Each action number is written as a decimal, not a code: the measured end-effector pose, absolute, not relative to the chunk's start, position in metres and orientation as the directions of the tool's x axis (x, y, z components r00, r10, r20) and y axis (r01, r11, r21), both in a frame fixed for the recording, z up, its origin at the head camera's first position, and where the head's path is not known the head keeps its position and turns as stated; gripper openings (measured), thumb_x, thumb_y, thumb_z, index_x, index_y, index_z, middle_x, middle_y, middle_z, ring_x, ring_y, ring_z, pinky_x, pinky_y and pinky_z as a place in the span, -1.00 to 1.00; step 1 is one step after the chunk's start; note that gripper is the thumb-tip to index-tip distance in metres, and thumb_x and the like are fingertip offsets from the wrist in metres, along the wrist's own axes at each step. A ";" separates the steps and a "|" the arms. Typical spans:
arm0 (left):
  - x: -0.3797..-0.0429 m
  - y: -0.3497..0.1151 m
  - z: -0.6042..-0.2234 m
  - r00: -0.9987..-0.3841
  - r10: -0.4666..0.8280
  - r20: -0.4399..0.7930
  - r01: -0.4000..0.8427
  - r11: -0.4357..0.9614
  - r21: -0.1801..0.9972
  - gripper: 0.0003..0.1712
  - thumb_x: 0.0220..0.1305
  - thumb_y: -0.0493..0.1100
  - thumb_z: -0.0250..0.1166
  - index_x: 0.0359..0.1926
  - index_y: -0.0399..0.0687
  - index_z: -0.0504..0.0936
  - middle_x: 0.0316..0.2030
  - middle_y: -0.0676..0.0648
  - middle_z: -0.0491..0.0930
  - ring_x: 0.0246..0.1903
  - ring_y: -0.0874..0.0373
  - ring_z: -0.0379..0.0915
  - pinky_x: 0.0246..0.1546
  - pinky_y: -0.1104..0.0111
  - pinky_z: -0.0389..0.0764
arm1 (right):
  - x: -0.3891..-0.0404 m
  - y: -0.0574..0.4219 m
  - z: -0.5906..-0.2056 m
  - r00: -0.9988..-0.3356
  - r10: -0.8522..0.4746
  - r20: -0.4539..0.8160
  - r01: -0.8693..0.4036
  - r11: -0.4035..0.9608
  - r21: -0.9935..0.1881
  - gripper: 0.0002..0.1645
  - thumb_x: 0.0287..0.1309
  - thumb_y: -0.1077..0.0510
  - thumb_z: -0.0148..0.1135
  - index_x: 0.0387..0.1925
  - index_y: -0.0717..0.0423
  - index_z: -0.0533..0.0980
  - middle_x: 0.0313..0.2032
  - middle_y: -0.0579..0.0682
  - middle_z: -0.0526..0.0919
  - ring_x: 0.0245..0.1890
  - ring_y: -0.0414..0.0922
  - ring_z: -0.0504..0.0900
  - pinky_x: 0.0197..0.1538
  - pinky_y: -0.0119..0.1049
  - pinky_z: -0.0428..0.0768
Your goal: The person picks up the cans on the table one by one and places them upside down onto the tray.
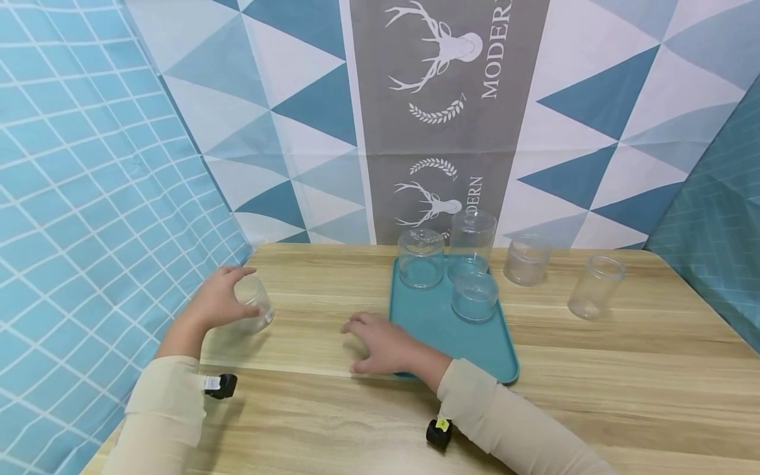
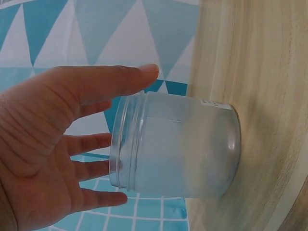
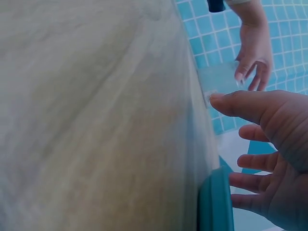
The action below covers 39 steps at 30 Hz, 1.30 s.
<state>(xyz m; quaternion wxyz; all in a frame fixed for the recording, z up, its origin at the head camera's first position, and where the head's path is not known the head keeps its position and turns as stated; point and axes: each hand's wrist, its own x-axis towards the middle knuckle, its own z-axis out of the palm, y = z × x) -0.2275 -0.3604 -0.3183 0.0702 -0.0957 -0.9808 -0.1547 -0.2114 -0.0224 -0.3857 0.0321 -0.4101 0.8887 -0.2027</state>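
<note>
On the left of the table a clear plastic jar (image 2: 178,144) with a threaded rim and a small label stands upright. My left hand (image 1: 224,300) is spread around its mouth. Its thumb (image 2: 130,79) lies along one side of the rim and the fingers reach past the other, extended rather than wrapped tight. Holding nothing, my right hand (image 1: 384,344) hovers at the left edge of a teal tray (image 1: 427,330), fingers slightly bent and apart. Three clear jars stand on the tray: a squat jar (image 1: 421,260), a tall jar (image 1: 473,237) and a low jar (image 1: 475,297).
Right of the tray are another clear jar (image 1: 527,260) near the back edge and a slim clear jar (image 1: 596,288). A blue tiled-pattern cloth (image 1: 77,198) hangs along the left side, and a patterned cloth (image 1: 309,119) hangs behind the wooden table (image 1: 320,415).
</note>
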 end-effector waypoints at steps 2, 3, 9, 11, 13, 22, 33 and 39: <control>-0.229 -0.361 -0.319 -0.972 0.170 0.160 0.210 0.935 0.285 0.00 -0.06 -0.01 0.52 0.34 -0.36 0.30 0.25 -0.54 0.19 0.20 -0.49 0.14 0.12 -0.33 0.26 | -0.212 -0.024 -0.387 -0.660 -0.744 0.102 -0.721 0.589 -0.364 -0.25 0.07 -0.06 0.42 0.29 -0.01 0.40 0.34 0.08 0.32 0.32 0.03 0.31 0.26 -0.14 0.42; -0.230 -0.361 -0.319 -0.972 0.173 0.158 0.212 0.936 0.282 0.01 -0.06 0.00 0.53 0.34 -0.36 0.30 0.25 -0.55 0.18 0.19 -0.50 0.14 0.11 -0.33 0.26 | -0.212 -0.025 -0.388 -0.659 -0.745 0.101 -0.724 0.593 -0.352 -0.25 0.07 -0.06 0.42 0.29 -0.01 0.40 0.34 0.08 0.32 0.33 0.03 0.30 0.26 -0.13 0.42; -0.235 -0.362 -0.319 -0.970 0.196 0.141 0.226 0.943 0.244 0.01 -0.07 0.01 0.54 0.34 -0.35 0.32 0.23 -0.54 0.22 0.20 -0.49 0.13 0.11 -0.33 0.26 | -0.212 -0.029 -0.390 -0.654 -0.752 0.082 -0.733 0.604 -0.314 -0.23 0.08 -0.10 0.42 0.30 -0.02 0.39 0.35 0.08 0.31 0.36 0.01 0.27 0.29 -0.14 0.38; -0.237 -0.362 -0.318 -0.968 0.208 0.142 0.237 0.942 0.237 -0.03 -0.05 -0.02 0.52 0.33 -0.36 0.33 0.21 -0.54 0.27 0.20 -0.48 0.14 0.12 -0.32 0.26 | -0.212 -0.031 -0.390 -0.649 -0.757 0.081 -0.738 0.600 -0.309 -0.23 0.08 -0.10 0.42 0.30 -0.02 0.39 0.35 0.09 0.31 0.36 0.01 0.27 0.29 -0.15 0.38; -0.240 -0.362 -0.318 -0.966 0.217 0.145 0.246 0.941 0.232 -0.07 -0.03 -0.06 0.49 0.32 -0.38 0.34 0.19 -0.54 0.31 0.19 -0.48 0.17 0.12 -0.30 0.27 | -0.211 -0.033 -0.390 -0.641 -0.763 0.085 -0.746 0.593 -0.304 -0.22 0.07 -0.11 0.42 0.30 -0.02 0.39 0.34 0.08 0.31 0.35 0.00 0.28 0.29 -0.16 0.39; -0.243 -0.359 -0.315 -0.965 0.229 0.125 0.249 0.950 0.186 -0.16 -0.07 -0.10 0.45 0.24 -0.38 0.43 0.14 -0.54 0.39 0.14 -0.49 0.25 0.09 -0.26 0.34 | -0.208 -0.041 -0.386 -0.624 -0.774 0.106 -0.764 0.577 -0.288 -0.22 0.05 -0.11 0.44 0.29 -0.02 0.40 0.34 0.08 0.33 0.34 0.01 0.30 0.30 -0.15 0.37; -0.238 -0.348 -0.307 -0.969 0.233 0.082 0.243 0.957 0.160 -0.27 -0.13 -0.07 0.49 0.11 -0.29 0.58 0.10 -0.52 0.41 0.11 -0.47 0.27 0.01 -0.25 0.40 | -0.208 -0.046 -0.385 -0.644 -0.760 0.089 -0.745 0.597 -0.299 -0.22 0.04 -0.13 0.43 0.28 -0.04 0.41 0.35 0.04 0.31 0.34 0.00 0.29 0.31 -0.15 0.36; -0.236 -0.341 -0.305 -0.964 0.249 0.091 0.261 0.951 0.166 -0.28 -0.12 -0.07 0.50 0.11 -0.29 0.58 0.11 -0.50 0.41 0.11 -0.45 0.29 0.00 -0.24 0.42 | -0.206 -0.047 -0.385 -0.657 -0.747 0.104 -0.730 0.596 -0.334 -0.26 0.05 -0.12 0.43 0.26 -0.04 0.43 0.32 0.01 0.34 0.32 -0.03 0.32 0.28 -0.17 0.38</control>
